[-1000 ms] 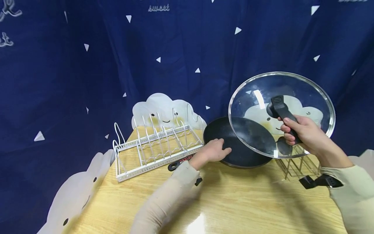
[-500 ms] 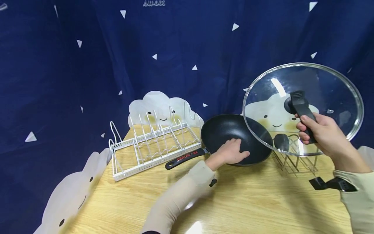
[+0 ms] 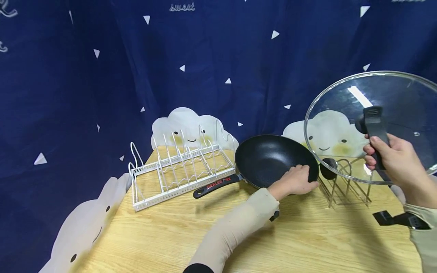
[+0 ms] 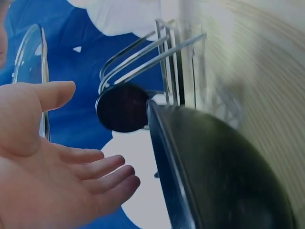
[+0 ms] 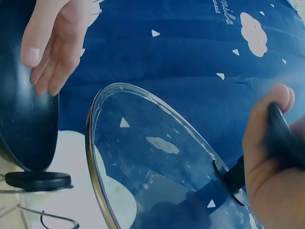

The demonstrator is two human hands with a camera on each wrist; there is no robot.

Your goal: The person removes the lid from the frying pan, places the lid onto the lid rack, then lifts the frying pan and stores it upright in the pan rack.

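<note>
My right hand [image 3: 403, 159] grips the black handle [image 3: 374, 121] of a large glass lid [image 3: 334, 102] with a metal rim. The lid is raised and tilted at the right. My left hand [image 3: 295, 180] reaches over the right side of a black wok [image 3: 263, 159]. In the left wrist view its fingers [image 4: 102, 176] are extended and apart from the wok's rim [image 4: 169, 157], holding nothing. The wok rests on the table, its long black handle [image 3: 216, 185] with red lettering pointing left. The right wrist view shows the lid [image 5: 143, 143] between both hands.
A white wire pot rack [image 3: 184, 174] stands left of the wok. Right of it, a metal wire rack [image 3: 346, 191] stands by a round black piece [image 3: 328, 168] close to the wok's rim. Behind the wooden table [image 3: 290, 242] hangs a blue curtain [image 3: 205, 49].
My right hand has carried the lid to the right, away from above the wok. My left hand has moved right across the wok, uncovering its handle to view.
</note>
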